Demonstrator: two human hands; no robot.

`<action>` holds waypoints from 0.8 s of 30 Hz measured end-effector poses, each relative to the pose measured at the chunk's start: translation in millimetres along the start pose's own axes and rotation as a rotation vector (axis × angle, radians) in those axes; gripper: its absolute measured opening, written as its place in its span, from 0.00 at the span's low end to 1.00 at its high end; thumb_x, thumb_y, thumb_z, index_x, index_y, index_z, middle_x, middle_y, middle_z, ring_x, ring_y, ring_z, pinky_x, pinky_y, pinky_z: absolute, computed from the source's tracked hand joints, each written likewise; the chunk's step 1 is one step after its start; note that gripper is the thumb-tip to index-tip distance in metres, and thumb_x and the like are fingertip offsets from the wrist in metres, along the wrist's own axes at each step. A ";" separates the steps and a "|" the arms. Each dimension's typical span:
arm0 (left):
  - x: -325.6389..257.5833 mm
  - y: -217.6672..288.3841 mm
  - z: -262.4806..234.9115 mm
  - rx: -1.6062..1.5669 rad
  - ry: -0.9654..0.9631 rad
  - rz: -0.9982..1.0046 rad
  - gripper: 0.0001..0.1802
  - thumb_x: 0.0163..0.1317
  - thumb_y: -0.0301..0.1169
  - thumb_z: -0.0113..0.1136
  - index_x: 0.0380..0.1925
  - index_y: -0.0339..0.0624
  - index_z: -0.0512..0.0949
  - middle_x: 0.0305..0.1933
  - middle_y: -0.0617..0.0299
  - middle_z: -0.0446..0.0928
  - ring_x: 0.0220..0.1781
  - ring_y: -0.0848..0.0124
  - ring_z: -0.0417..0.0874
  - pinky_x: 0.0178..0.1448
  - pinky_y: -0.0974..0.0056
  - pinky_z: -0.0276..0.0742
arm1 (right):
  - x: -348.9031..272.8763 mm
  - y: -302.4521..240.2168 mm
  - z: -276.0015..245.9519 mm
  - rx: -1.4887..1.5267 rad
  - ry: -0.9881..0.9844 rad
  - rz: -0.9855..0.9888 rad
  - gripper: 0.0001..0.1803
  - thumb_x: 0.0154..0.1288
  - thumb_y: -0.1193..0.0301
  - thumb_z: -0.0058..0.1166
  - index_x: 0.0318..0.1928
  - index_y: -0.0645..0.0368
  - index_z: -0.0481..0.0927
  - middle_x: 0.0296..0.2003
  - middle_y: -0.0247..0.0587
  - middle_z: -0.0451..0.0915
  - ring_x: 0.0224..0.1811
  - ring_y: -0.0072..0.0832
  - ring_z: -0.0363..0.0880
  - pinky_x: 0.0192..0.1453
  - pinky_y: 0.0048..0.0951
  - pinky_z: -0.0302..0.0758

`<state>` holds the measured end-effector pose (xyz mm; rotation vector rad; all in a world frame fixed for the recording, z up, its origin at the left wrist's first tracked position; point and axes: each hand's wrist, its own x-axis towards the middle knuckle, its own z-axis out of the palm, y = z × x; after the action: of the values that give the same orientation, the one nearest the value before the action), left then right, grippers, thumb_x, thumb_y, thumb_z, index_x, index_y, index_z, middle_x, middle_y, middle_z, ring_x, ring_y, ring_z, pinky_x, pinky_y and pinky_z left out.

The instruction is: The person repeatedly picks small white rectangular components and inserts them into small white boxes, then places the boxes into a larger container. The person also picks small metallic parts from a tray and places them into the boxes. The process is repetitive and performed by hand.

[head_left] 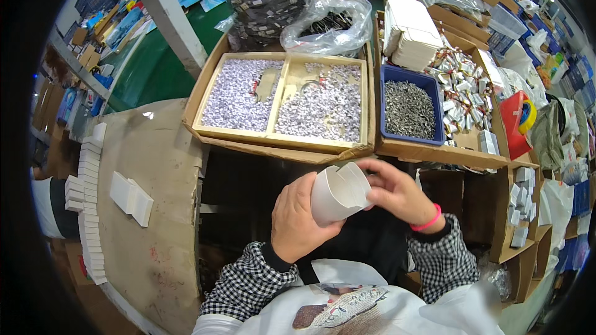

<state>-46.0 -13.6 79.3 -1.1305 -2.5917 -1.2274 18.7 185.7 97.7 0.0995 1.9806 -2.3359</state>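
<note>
Starting at the left, white blocks (pixel 91 208) stand in a row along the table (pixel 146 263), and two flat white pieces (pixel 131 199) lie together on its brown top. Near the middle, the left hand (pixel 297 220) holds a white cup (pixel 329 201), fingers wrapped round its left side and thumb below. The cup is tilted, its open end facing up, with a notch at the rim; it is held above the lap. Beyond it sits a divided wooden tray (pixel 279 93) of small pale parts (pixel 239 99). The right hand (pixel 396 191) is at the cup's right side, fingers bent and parted from the thumb, which meets the rim; whether they pinch anything cannot be told. Farther right is a blue bin (pixel 439 115) of small metal parts (pixel 408 108). The step in hand is judged to be two-handed handling at the cup's rim. The next move appears to call for a firm left hold and light right fingertips, without squeezing the wall.
</note>
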 end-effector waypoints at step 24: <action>-3.1 0.4 26.0 -0.354 -0.053 -0.173 0.51 0.41 0.33 0.77 0.63 0.39 0.56 0.58 0.52 0.65 0.58 0.62 0.71 0.62 0.59 0.68 | -11.6 55.7 23.1 -0.015 0.193 -0.223 0.43 0.48 0.63 0.72 0.62 0.64 0.65 0.54 0.41 0.73 0.59 0.27 0.69 0.62 0.30 0.66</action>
<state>-37.1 2.7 60.9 -1.0109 -2.6259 -1.7729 35.9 154.1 48.0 0.1122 2.2026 -2.5324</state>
